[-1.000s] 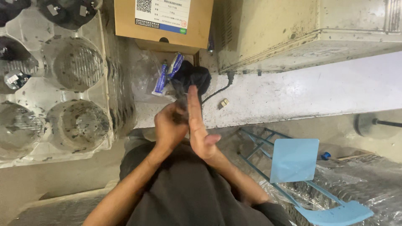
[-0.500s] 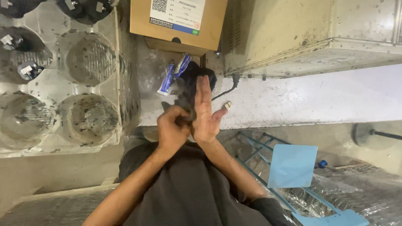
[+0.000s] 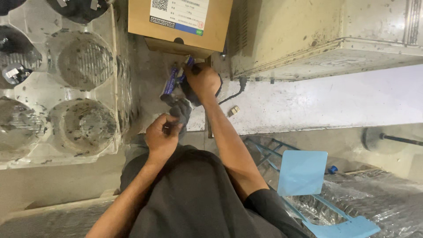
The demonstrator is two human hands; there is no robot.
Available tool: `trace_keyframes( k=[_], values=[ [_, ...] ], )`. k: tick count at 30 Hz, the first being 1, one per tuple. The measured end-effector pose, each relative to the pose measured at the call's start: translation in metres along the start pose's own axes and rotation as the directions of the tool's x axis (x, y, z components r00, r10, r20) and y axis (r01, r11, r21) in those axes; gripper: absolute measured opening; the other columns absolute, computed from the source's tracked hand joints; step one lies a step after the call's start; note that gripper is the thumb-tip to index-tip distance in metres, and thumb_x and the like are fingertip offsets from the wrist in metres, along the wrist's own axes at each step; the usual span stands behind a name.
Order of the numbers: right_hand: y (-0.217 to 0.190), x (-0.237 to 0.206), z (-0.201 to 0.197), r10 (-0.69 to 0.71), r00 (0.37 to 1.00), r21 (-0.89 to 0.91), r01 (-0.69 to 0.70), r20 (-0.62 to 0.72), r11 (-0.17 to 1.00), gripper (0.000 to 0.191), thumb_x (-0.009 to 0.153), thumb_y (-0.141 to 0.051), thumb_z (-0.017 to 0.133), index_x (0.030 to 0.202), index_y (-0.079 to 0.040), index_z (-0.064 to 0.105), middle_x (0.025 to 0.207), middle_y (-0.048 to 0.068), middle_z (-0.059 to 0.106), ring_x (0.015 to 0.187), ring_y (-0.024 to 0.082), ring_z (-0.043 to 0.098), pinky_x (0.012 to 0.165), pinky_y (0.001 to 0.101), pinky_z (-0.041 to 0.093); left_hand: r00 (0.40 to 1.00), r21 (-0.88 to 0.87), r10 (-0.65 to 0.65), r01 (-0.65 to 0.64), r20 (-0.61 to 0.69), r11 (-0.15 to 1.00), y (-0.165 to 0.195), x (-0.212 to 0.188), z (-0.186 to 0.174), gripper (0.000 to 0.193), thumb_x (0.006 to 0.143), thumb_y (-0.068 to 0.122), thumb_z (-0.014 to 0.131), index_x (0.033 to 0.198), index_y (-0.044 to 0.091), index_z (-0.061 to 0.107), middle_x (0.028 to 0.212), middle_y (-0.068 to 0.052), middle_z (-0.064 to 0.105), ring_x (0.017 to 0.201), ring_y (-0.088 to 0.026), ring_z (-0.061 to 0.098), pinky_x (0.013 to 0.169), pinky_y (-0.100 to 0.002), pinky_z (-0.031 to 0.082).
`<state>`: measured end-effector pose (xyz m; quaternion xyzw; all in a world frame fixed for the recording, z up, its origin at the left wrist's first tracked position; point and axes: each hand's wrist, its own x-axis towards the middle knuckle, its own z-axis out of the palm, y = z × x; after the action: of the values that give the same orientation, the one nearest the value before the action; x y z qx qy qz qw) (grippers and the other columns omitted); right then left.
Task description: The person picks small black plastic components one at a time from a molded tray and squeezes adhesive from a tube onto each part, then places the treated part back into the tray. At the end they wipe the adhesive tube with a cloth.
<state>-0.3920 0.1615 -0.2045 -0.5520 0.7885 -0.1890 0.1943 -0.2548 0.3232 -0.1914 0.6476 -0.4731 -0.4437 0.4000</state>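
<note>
Both hands work at the bench: left hand (image 3: pixel 162 137) clenches a dark rag (image 3: pixel 180 111), right hand (image 3: pixel 202 80) clamps a black round object (image 3: pixel 190 90)

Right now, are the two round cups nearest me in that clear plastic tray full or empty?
Empty. Both near cups of the clear tray show only speckled ribbed bottoms, while cups at the far left edge hold dark parts.

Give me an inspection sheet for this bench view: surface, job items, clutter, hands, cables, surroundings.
Surface: grey worktop, scuffed and stained.
Job's things: dark glove; blue tube beside a black round object, partly hidden.
Clutter: cardboard box; clear plastic tray with round wells; small brass-coloured part.
Hands: left hand grips the glove; right hand rests on the black object.
Cables: black cable.
Surroundings: metal housing; blue stool; plastic-wrapped bundle.
</note>
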Motion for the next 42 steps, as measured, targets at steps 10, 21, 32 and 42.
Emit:
trace_keyframes(
  k=[10,21,32,42],
  values=[
    [0.0,-0.019,-0.006,-0.025,0.987,0.377,0.083,-0.156,0.923,0.03,0.087,-0.03,0.087,0.092,-0.003,0.073,0.071,0.013,0.072,0.061,0.024,0.067,0.062,0.0341,0.053,0.999,-0.098,-0.015,0.011,-0.039,0.995,0.021,-0.002,-0.006,0.016,0.085,0.001,0.079,0.098,0.002,0.069,0.089,-0.003,0.071,0.079,-0.009,0.067,0.066,-0.025,0.052],
    [0.016,-0.124,-0.116,-0.404,0.904,0.529,0.412,-0.138,0.742,0.024,0.09,0.004,0.073,0.113,-0.003,0.071,0.094,0.01,0.072,0.083,0.019,0.072,0.074,0.0317,0.055,0.999,-0.582,0.048,-0.04,-0.002,0.812,0.074,-0.006,-0.018,0.018,0.097,-0.004,0.072,0.113,-0.005,0.065,0.108,-0.005,0.07,0.099,-0.012,0.066,0.089,-0.024,0.056],
    [0.022,-0.122,-0.126,-0.508,0.847,0.435,0.404,0.154,0.805,0.023,0.079,0.003,0.075,0.098,0.0,0.062,0.08,0.013,0.061,0.069,0.028,0.059,0.06,0.0385,0.046,0.847,-0.02,0.532,-0.532,0.016,0.847,0.118,0.005,-0.031,0.032,0.076,-0.018,0.065,0.101,0.002,0.069,0.108,-0.015,0.074,0.097,-0.027,0.072,0.078,-0.031,0.059],
    [0.052,-0.106,-0.108,-0.551,0.572,0.791,-0.382,0.608,0.477,0.026,0.098,-0.022,0.073,0.109,0.001,0.067,0.092,0.004,0.072,0.085,0.014,0.067,0.075,0.0269,0.054,0.956,-0.109,0.294,-0.29,0.016,0.951,0.079,0.02,-0.02,0.028,0.081,-0.02,0.058,0.095,0.002,0.067,0.09,-0.006,0.073,0.073,-0.011,0.069,0.063,-0.024,0.052]
  ],
)
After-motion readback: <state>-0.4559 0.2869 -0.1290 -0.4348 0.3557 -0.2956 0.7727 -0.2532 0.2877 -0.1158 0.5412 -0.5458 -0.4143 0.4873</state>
